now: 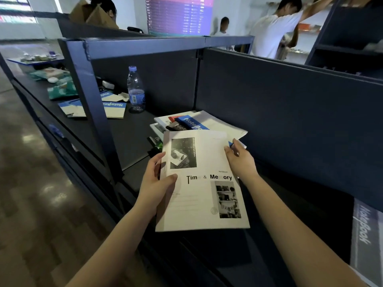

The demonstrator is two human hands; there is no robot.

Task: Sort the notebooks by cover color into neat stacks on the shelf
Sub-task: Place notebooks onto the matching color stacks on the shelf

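A white notebook (204, 195) printed "Time & Memory" is held above the dark shelf (132, 139). My left hand (154, 183) grips its left edge, thumb on the cover. My right hand (241, 158) pinches its upper right edge. Behind it lies a loose pile of notebooks (199, 124) with white, blue, black and red covers. More blue-and-white notebooks (113, 106) lie in the shelf bay to the left. A grey-blue notebook (365, 237) leans at the far right edge.
A plastic water bottle (135, 90) stands on the shelf beside the blue upright post (91, 104). Green packets (61, 91) and small items lie further left. Dark back panels (290, 104) close the shelf behind. Several people stand in the background.
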